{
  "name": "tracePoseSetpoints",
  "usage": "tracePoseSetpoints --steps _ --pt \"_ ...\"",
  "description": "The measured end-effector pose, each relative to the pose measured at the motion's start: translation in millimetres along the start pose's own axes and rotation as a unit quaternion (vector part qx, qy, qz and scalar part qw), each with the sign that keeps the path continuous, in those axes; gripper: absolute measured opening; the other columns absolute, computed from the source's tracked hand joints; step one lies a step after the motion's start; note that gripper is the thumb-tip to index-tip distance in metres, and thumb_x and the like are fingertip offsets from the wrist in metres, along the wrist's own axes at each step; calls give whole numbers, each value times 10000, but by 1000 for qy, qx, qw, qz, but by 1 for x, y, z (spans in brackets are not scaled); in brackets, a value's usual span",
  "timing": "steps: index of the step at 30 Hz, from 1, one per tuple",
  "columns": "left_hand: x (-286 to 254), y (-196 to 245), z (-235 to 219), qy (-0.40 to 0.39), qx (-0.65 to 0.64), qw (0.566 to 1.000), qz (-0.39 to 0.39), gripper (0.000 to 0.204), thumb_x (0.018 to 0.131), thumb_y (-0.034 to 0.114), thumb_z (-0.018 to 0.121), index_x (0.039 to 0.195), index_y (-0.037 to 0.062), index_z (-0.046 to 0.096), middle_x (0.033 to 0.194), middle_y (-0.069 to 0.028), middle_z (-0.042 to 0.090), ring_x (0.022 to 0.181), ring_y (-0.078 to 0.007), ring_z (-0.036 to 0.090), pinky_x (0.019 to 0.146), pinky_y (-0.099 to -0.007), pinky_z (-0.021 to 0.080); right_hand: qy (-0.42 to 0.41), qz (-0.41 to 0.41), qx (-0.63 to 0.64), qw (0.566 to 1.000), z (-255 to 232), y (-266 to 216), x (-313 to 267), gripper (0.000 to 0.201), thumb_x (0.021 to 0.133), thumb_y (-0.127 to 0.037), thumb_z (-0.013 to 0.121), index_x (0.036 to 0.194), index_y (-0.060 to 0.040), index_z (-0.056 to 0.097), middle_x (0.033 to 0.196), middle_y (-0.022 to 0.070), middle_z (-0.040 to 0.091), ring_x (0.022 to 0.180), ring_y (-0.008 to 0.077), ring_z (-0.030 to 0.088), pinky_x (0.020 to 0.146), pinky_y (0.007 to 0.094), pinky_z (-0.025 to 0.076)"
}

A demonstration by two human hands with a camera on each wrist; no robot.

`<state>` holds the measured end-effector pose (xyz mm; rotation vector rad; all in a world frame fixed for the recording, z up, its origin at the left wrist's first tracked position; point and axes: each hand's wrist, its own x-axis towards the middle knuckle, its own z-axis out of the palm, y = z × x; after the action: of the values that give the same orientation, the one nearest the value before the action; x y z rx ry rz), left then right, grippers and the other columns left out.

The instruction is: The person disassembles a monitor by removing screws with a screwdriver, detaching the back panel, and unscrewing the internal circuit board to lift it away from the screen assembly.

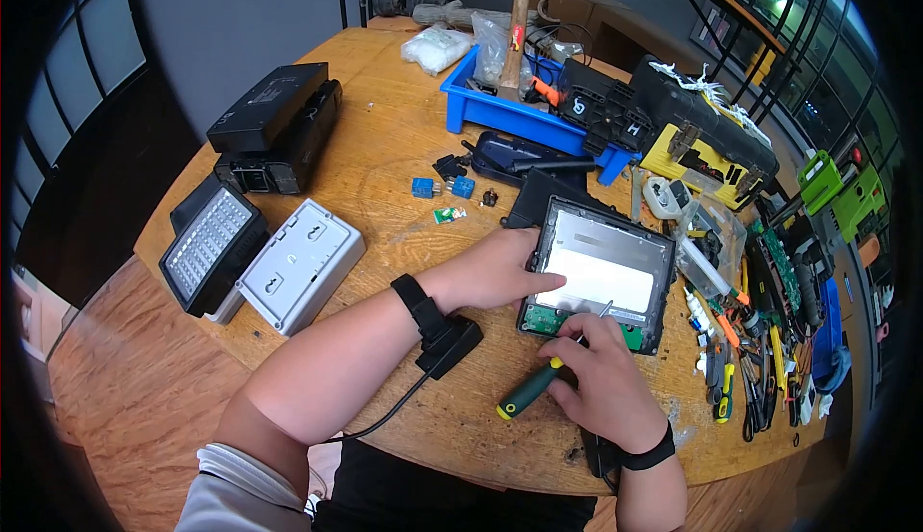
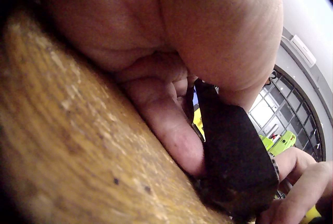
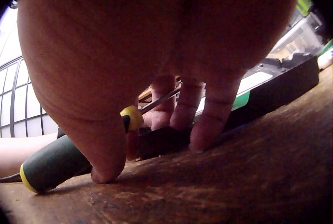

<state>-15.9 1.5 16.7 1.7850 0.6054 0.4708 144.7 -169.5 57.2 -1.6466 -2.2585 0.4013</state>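
An opened black device housing lies at the table's front, holding a silver metal panel with a bright white area. A green circuit board shows along its near edge. My left hand grips the housing's left side, thumb across the panel. In the left wrist view its fingers curl at the black side wall. My right hand holds a screwdriver with a green and yellow handle. The handle slants out past the thumb toward the left, while the thin shaft runs between the fingers to the panel's near edge.
Blue relays and a small green board lie beyond my left hand. An LED lamp, a white box and black cases stand left. A blue bin is behind; tools and a toolbox crowd the right.
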Motion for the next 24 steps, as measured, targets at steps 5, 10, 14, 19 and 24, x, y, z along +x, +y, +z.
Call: tracePoseSetpoints --steps 5,10,14,19,24 --pt "-1 4 0 -3 -3 1000 -6 423 948 258 738 1224 -34 605 862 -72 689 667 -107 632 575 -262 540 0 -1 1 1000 0 0 0 340 731 -58 782 1056 -68 685 1138 112 539 1069 332 541 923 418 504" --pt "0 -1 1 1 -22 1000 5 432 951 260 736 1234 -37 600 880 -74 689 683 -107 633 579 -263 543 -1 1 1 1000 -1 -1 0 341 731 -57 782 1057 -67 684 1137 112 539 1069 330 541 919 418 505" --pt "-1 2 0 -2 -19 1000 -1 429 952 261 735 1230 -37 602 889 -77 690 689 -108 635 580 -264 544 0 2 1 1000 -1 -1 0 336 735 -56 781 1056 -68 683 1135 107 538 1069 328 542 912 419 506" --pt "-1 3 0 -3 -13 1000 -3 414 952 261 733 1211 -38 611 880 -76 690 690 -107 636 581 -266 545 1 1 -3 1000 -1 -1 -1 336 737 -57 782 1058 -68 681 1138 106 536 1071 330 543 912 418 506" --pt "0 2 0 -4 -12 1000 0 410 952 263 734 1199 -41 610 875 -74 688 689 -106 634 581 -266 544 0 0 1 1000 0 0 -1 340 735 -57 781 1059 -69 681 1145 108 539 1074 332 542 925 421 499"
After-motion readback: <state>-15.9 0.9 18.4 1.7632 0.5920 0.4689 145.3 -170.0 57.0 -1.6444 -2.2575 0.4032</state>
